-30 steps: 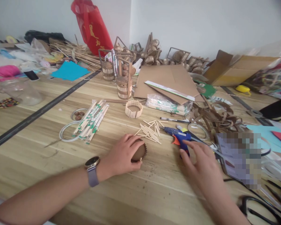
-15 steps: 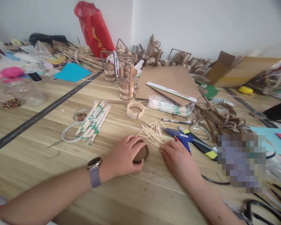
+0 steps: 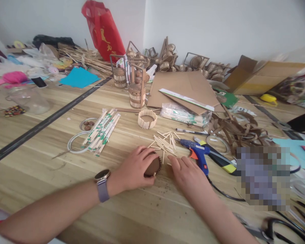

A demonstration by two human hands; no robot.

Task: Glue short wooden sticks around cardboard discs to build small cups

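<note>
My left hand (image 3: 138, 167), with a watch on its wrist, is wrapped round a small round brown cardboard base (image 3: 154, 166) with a ridged edge. The base rests on its side or tilted close to the table; a pale stick end shows at its lower edge. My right hand (image 3: 184, 169) is just right of it, fingertips pinched, with the pale end of a short wooden stick (image 3: 169, 164) poking out. Beyond both hands lies a loose pile of short sticks (image 3: 165, 143). Behind it stands a ring-shaped cup (image 3: 147, 119) walled with upright sticks.
A blue glue gun (image 3: 200, 156) and a utility knife (image 3: 222, 161) lie right of my right hand. Wrapped chopsticks (image 3: 101, 132) and tape rolls (image 3: 77, 143) lie left. Finished lidded baskets (image 3: 137, 95) and cardboard sheets (image 3: 183, 86) stand behind. Scissors (image 3: 266, 230) are front right.
My right hand has drawn back from the stick pile toward me and slightly left, uncovering more of the glue gun. A stick now lies apart from the pile. My left hand has stayed put.
</note>
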